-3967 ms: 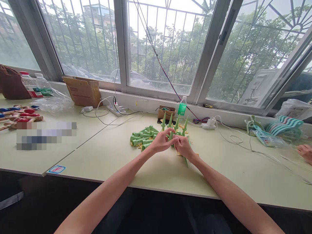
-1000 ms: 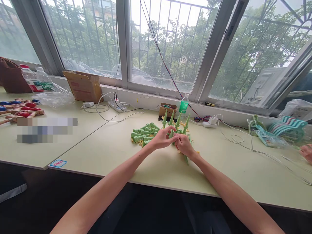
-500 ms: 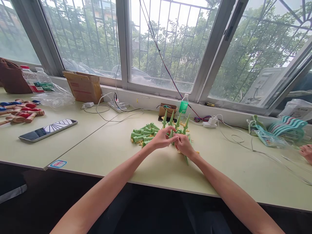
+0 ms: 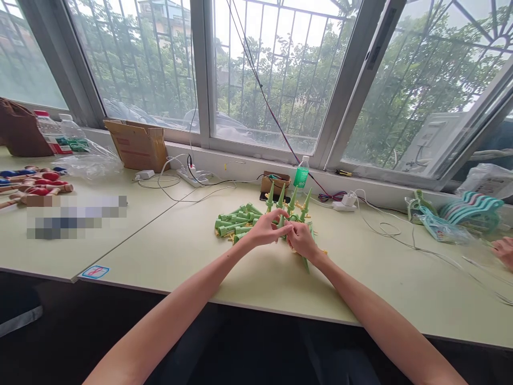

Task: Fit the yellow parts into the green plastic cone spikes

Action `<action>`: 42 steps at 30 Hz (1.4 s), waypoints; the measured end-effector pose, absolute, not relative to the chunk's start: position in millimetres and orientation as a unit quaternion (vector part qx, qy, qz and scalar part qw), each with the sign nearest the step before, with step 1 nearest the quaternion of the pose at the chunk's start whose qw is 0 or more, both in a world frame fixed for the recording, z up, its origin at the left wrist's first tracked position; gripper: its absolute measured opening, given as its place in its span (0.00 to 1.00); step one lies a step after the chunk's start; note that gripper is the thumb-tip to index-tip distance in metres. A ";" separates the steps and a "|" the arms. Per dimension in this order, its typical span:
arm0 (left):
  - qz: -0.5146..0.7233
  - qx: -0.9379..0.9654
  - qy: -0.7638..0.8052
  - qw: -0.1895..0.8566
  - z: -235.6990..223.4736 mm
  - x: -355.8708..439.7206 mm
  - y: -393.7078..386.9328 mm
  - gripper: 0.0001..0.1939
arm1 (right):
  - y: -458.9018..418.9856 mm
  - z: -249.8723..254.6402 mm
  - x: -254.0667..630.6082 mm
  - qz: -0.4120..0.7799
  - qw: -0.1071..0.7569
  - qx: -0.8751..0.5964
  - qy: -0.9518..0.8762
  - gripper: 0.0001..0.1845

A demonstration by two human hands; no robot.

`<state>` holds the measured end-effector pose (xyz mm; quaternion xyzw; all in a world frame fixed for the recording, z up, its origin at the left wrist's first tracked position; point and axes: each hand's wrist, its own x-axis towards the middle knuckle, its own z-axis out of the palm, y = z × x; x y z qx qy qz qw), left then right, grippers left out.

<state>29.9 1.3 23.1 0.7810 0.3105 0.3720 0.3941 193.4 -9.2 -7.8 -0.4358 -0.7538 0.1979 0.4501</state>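
Observation:
My left hand (image 4: 266,228) is curled over the table, its thumb and fingers closed around a green pointed plastic piece (image 4: 281,219). Right beside it, almost touching, my right hand (image 4: 302,239) is closed with bent fingers; what they grip is hidden. A green spike (image 4: 306,265) shows below the right hand, and I cannot tell whether it is held. Behind both hands several green cone-tipped pieces (image 4: 292,200) with small yellow pegs stand upright. To the left of my left hand lies a heap of green plastic tubes (image 4: 232,220), some with yellow parts.
A green-labelled bottle (image 4: 302,172) and a small cardboard box (image 4: 274,183) stand by the window sill. White cables and a plug adapter (image 4: 344,204) lie to the right, near turquoise hangers (image 4: 473,209). Another person's hand (image 4: 503,250) is at the right edge. Red and blue wooden toys (image 4: 38,184) lie left.
My hands hold nearly the same pose, with only a very slight shift at the fingers. The view has moved a little. The area where the phone lay at left is now blurred out.

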 end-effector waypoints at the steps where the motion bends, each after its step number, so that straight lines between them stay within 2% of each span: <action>1: 0.372 0.781 0.309 0.395 22.9 29.9 1.6 0.23 | -9.1 -8.1 193.4 0.198 0.450 -0.437 -0.754 0.26; 42: 0.367 0.768 0.314 0.422 24.1 28.9 0.7 0.23 | -8.2 -8.9 192.3 0.177 0.450 -0.431 -0.762 0.28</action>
